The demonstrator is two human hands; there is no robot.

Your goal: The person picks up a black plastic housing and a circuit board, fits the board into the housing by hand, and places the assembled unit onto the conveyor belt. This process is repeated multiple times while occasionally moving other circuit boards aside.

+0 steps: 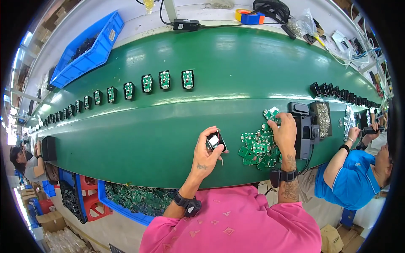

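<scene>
My left hand (pixel 208 154) is closed around a small black plastic housing (pixel 222 144) with a white rectangular piece inside it, held above the green work surface. Farther right, my right hand (pixel 284 131) pinches a small green circuit board (pixel 271 112) between thumb and fingers. Under and beside that hand lies a loose heap of similar green circuit boards (pixel 258 145). A line of black housings with green boards in them (pixel 164 79) runs across the far middle and curves off to the left.
Right of the heap stand a black device (pixel 303 137) and a box of small metal parts (pixel 322 118). More black housings (pixel 333 91) line the far right. A blue bin (pixel 90 52) sits far left; a bin of boards (pixel 139 198) is below the near edge. Co-workers sit at both sides.
</scene>
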